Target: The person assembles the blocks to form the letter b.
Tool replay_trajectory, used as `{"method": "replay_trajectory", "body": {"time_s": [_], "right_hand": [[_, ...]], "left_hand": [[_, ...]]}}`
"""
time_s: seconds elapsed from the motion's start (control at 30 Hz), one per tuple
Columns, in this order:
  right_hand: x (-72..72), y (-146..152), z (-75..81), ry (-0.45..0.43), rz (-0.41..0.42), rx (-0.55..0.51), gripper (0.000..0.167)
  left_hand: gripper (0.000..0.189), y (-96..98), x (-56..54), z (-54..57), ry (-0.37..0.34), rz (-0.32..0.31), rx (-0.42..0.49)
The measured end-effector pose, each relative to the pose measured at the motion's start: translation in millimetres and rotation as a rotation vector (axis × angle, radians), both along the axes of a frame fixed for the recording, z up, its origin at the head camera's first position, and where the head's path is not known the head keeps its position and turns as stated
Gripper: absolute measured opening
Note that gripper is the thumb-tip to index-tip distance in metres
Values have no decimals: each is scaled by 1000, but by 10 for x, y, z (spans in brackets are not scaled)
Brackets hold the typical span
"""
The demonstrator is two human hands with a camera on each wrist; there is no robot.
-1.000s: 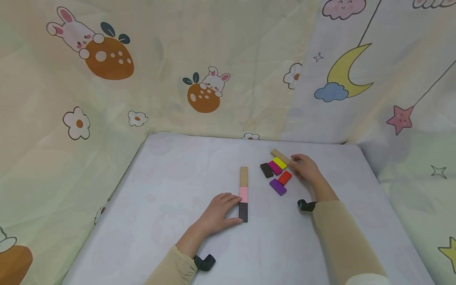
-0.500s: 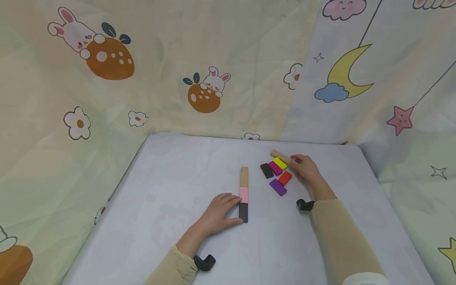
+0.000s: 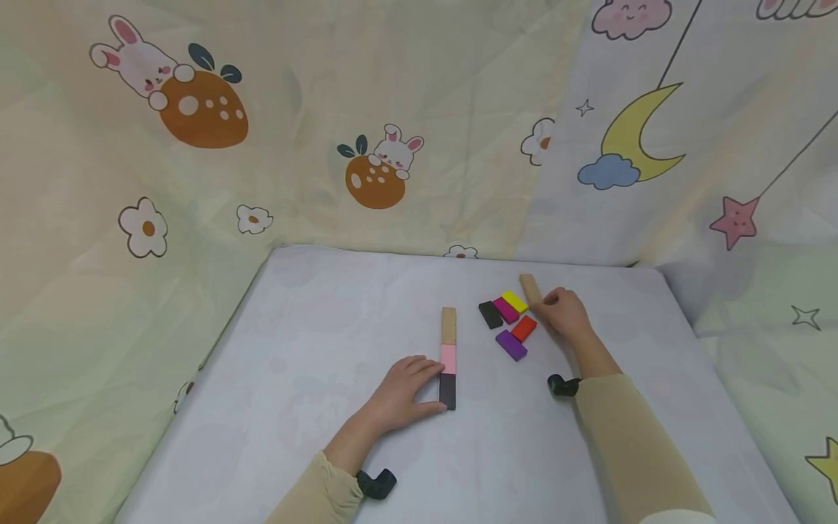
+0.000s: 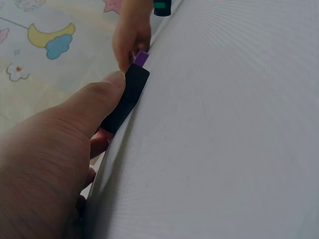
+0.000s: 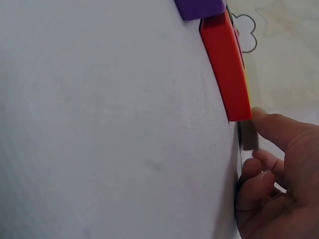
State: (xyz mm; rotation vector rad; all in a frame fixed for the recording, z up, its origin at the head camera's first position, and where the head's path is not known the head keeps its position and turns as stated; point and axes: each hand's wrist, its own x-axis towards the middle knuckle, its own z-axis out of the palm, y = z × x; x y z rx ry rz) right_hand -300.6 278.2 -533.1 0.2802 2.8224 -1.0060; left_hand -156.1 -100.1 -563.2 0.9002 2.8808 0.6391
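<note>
A straight row of blocks lies on the white table, with a plain wooden block (image 3: 448, 325) at the far end, a pink block (image 3: 448, 359) in the middle and a black block (image 3: 447, 391) nearest. My left hand (image 3: 402, 393) rests beside the row on its left, fingertips touching the pink block and thumb against the black block (image 4: 127, 97). At the back right, my right hand (image 3: 564, 314) pinches the near end of a long plain wooden block (image 3: 529, 287). In the right wrist view, thumb and fingers are around this wooden block (image 5: 248, 135), partly hidden behind the red block.
Left of my right hand lie a yellow block (image 3: 514, 301), a magenta block (image 3: 505, 310) and a dark block (image 3: 490, 315) side by side. A red block (image 3: 524, 328) and a purple block (image 3: 511, 346) lie nearer. Printed cloth (image 3: 458, 87) hangs behind the table.
The long wooden block in my right hand has turned away from the yellow block, its far end swinging right. My right fingers have closed on it. My left hand and the row stay still.
</note>
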Motion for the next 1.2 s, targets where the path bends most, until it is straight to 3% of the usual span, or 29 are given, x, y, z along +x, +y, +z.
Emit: {"method": "replay_trajectory", "body": {"time_s": [0.13, 0.3, 0.43, 0.57, 0.93, 1.2], "right_hand": [[4, 7, -4, 8, 29, -3, 51], [-22, 44, 2, -60, 63, -61, 59], [-58, 103, 28, -97, 143, -54, 60], [-92, 155, 87, -63, 224, -8, 59], [-230, 201, 157, -148, 256, -10, 66], [-371, 277, 237, -171, 305, 22, 83]], "left_hand": [[73, -3, 2, -8, 12, -4, -4], [73, -6, 2, -15, 10, -3, -4], [73, -6, 4, -13, -1, 1, -7], [74, -8, 4, -10, 0, 2, -13], [73, -10, -6, -21, -21, -1, -12], [73, -9, -8, -13, -16, 2, -17]]}}
